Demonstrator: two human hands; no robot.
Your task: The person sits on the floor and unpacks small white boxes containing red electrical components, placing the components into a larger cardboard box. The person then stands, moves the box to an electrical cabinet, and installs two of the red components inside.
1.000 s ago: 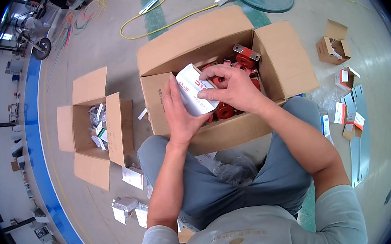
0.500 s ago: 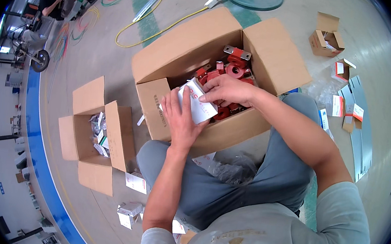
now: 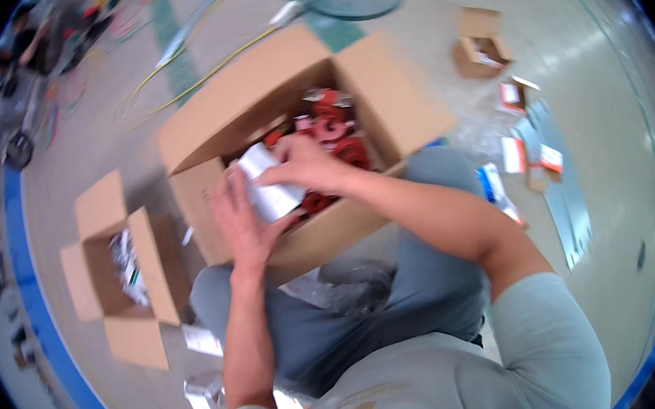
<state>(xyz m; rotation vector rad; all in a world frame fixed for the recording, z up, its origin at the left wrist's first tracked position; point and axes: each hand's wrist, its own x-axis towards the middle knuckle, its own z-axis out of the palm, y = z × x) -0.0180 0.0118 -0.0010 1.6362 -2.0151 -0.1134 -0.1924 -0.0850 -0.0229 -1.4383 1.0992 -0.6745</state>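
A small white carton (image 3: 271, 192) is held over the near left side of a large open cardboard box (image 3: 331, 241). My left hand (image 3: 245, 215) grips it from the near left, fingers along one side and thumb at the lower end. My right hand (image 3: 305, 163) is closed at the carton's far edge, the thumb lying on its top face; the other fingers curl partly out of sight. Inside the large box, just beyond my hands, lie several red ring-shaped parts (image 3: 330, 129), some with metal plates. Motion blur softens the details.
At the left stands a smaller open cardboard box (image 3: 162, 266) with plastic and paper waste. To the right lie a small brown box (image 3: 482, 56), several torn cartons (image 3: 513, 155) and flat metal strips (image 3: 560, 207). A yellow cable (image 3: 216, 79) crosses the floor; a person (image 3: 43, 39) sits far left.
The view has swung, so the surroundings sit farther left in the picture. Both hands stay on the white carton, now tilted a little differently, with the right fingers more curled at its far edge.
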